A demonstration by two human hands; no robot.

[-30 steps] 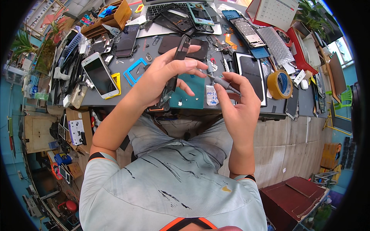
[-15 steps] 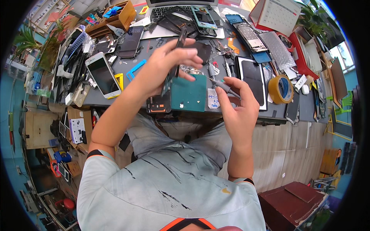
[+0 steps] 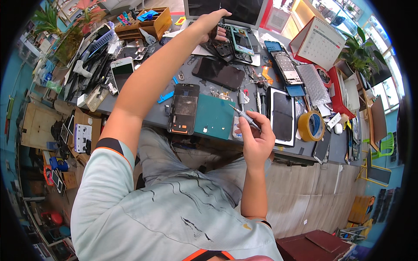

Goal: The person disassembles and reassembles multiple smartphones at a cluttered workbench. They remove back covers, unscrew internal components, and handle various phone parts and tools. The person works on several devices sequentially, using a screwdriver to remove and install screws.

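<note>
My right hand point(image 3: 257, 139) grips a thin metal screwdriver point(image 3: 246, 115), its tip pointing up-left over the green work mat point(image 3: 213, 124). A dark opened phone frame point(image 3: 184, 108) lies flat on the desk left of the mat. My left arm stretches far forward; my left hand point(image 3: 213, 26) reaches the pile of black phone parts point(image 3: 222, 48) in front of the laptop point(image 3: 230, 11), fingers curled on a dark piece. What it grips is partly hidden.
A black phone screen point(image 3: 219, 73), a tablet point(image 3: 283, 115), a roll of yellow tape point(image 3: 310, 126), a white phone point(image 3: 121, 71), a desk calendar point(image 3: 318, 43), and wooden organiser boxes point(image 3: 146, 21) crowd the grey desk. A dark red box point(image 3: 322, 245) sits on the floor at right.
My left hand let go of the phone frame near the mat and reached far forward to the parts by the laptop. The frame now lies on the desk. My right hand stays with the screwdriver.
</note>
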